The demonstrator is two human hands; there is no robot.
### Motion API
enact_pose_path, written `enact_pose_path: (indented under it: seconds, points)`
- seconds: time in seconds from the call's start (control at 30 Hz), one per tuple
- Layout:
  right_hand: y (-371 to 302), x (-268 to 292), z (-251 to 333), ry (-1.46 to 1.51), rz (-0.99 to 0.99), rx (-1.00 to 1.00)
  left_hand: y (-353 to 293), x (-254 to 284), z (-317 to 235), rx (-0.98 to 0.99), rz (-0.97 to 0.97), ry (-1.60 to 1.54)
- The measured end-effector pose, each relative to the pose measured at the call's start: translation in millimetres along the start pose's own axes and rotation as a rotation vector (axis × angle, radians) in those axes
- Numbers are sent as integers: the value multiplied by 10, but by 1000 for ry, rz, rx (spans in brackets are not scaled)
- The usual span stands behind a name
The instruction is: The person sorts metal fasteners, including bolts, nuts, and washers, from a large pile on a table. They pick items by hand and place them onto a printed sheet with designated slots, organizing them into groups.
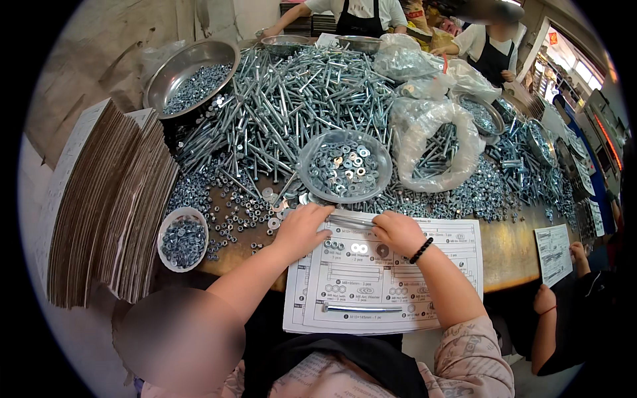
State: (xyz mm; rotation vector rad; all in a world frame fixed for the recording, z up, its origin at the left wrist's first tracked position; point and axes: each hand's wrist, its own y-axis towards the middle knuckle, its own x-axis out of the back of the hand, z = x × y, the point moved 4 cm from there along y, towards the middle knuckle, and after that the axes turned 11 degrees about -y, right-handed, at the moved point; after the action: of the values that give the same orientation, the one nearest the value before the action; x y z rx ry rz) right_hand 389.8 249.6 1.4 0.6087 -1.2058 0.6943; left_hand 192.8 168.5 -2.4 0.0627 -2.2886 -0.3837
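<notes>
Long silvery bolts [352, 217] lie side by side along the top of a printed card [458, 265]. My left hand [302, 229] is closed on their left end, and my right hand [400, 233], below a black bead bracelet, grips their right end. How many bolts there are is hard to tell. On the card just below my hands are small nuts [335, 245], two bright washers [359, 248] and a larger dark washer [382, 251]. Nearer to me, one long bolt [361, 309] rests across the card, its head to the left. Other cards lie underneath.
A clear bowl of washers [308, 174] stands beyond my hands, before a large heap of bolts [285, 99]. At left are a white bowl [163, 247], a steel basin [154, 83] and stacked cardboard [86, 212]. A plastic bag [431, 179] lies right. Other people work at the table.
</notes>
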Motion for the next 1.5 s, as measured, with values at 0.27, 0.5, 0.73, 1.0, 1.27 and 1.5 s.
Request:
enact_pose_path:
  seconds: [0.27,0.5,0.73,1.0,1.27,1.5]
  points:
    - [-24,-80,-263,163,-17,-86,99,-56,155,66,71,-126]
    - [-30,-56,-251,206,1,-91,96,-41,115,91,104,-151]
    - [2,-18,-239,227,68,-116,34,-23,126,60,46,-145]
    - [467,545,-311,202,-261,-62,206,567,202,-60,-212,-158]
    - [1429,772,-612,-377,-281,-212,1169,1109,674,-146,-266,225]
    - [1923,514,-870,-478,-46,-367,1792,780,739,-147,-61,730]
